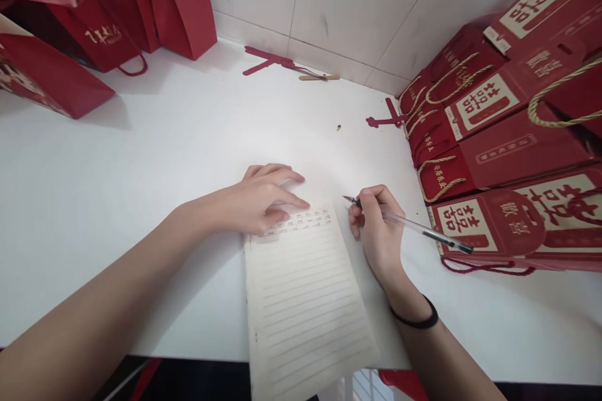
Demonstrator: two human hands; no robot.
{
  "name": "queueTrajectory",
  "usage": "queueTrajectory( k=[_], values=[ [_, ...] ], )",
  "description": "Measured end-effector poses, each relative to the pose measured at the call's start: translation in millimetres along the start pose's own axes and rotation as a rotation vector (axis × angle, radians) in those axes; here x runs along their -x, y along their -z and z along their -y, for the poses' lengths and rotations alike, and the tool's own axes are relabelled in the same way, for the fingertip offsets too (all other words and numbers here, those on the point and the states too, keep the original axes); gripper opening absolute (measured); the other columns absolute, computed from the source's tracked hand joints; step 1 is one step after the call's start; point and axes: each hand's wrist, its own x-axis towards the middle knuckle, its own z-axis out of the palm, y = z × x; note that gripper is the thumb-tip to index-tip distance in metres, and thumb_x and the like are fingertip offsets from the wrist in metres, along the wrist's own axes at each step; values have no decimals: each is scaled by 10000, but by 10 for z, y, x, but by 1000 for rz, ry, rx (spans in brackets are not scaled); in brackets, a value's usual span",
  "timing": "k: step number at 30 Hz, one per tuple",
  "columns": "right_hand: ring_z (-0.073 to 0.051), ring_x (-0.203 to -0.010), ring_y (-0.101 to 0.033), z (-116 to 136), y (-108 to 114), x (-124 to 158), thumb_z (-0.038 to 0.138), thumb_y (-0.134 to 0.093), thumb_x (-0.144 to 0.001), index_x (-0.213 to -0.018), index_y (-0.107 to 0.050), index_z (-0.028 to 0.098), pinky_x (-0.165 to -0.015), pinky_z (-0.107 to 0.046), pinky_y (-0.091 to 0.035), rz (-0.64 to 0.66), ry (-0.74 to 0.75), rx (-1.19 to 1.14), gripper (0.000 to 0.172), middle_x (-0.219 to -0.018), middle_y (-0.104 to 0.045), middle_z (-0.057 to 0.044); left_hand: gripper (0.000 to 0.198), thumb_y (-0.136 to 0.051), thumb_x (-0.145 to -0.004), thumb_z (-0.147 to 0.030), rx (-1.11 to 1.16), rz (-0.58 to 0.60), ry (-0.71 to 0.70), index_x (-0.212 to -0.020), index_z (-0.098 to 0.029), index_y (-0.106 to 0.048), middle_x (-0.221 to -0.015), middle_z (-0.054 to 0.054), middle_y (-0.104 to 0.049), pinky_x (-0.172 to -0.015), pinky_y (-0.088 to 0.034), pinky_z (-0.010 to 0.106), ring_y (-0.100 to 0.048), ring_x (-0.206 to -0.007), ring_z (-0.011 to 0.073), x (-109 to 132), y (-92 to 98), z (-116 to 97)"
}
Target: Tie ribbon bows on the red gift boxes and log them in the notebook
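Note:
A lined cream sheet of paper [305,301] lies on the white table [117,188], its lower end hanging over the front edge. One row of small characters runs along its top. My left hand [263,200] rests flat on the sheet's top left corner, fingers stretched out. My right hand [376,229] sits just right of the sheet, closed around a clear pen [414,229] whose tip points up and left, above the paper's top right corner. A black band circles my right wrist.
Red gift bags [498,156] with gold cord handles are stacked along the right side. More red bags [108,25] stand at the back left. Red paper strips [273,62] lie by the tiled wall, and another red strip [383,119] lies near the bags.

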Motion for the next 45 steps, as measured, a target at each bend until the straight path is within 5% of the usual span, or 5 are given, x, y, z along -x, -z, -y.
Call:
queueTrajectory(
  k=[4, 12, 17, 26, 45],
  values=[
    [-69, -449, -423, 120, -137, 156, 384, -587, -831, -680, -442, 197, -376, -158, -303, 64, -3, 26, 281, -535, -479, 54, 328, -463, -846, -238, -125, -101, -71, -1118, -322, -626, -1340, 31, -451, -1027, -209, 483, -277, -1297, 283, -31, -31, -10],
    [-62, -378, -395, 547, -375, 269, 384, -673, -755, -574, -443, 180, -327, -166, -267, 487, -193, 84, 357, -483, -534, 26, 261, -487, -870, -323, -170, -191, -113, -1077, -295, -644, -1278, 51, -499, -989, -263, 412, -410, -1194, 232, -20, -36, 52],
    [-67, -375, -407, 914, -201, 257, 321, -674, -767, -549, -421, 191, -329, -166, -256, 370, -43, 24, 358, -430, -447, 55, 325, -446, -876, -233, -205, -235, -99, -1162, -282, -593, -1278, 82, -491, -991, -262, 429, -391, -1210, 244, -21, -78, 50],
    [-64, -417, -343, 129, -705, 151, 225, -545, -793, -506, -323, 192, -427, -199, -310, 345, 112, 129, 365, -453, -414, 63, 259, -496, -860, -342, -108, -155, -74, -1041, -275, -668, -1298, 35, -495, -972, -281, 389, -389, -1208, 228, -38, 47, 86],
    [-60, -438, -282, 163, -691, 181, 156, -511, -742, -514, -283, 187, -401, -188, -242, 336, 149, 345, 324, -456, -315, 71, 274, -495, -864, -335, -76, -160, -84, -1078, -277, -656, -1312, 29, -485, -975, -256, 384, -375, -1207, 225, -61, 19, 124]
  ],
)
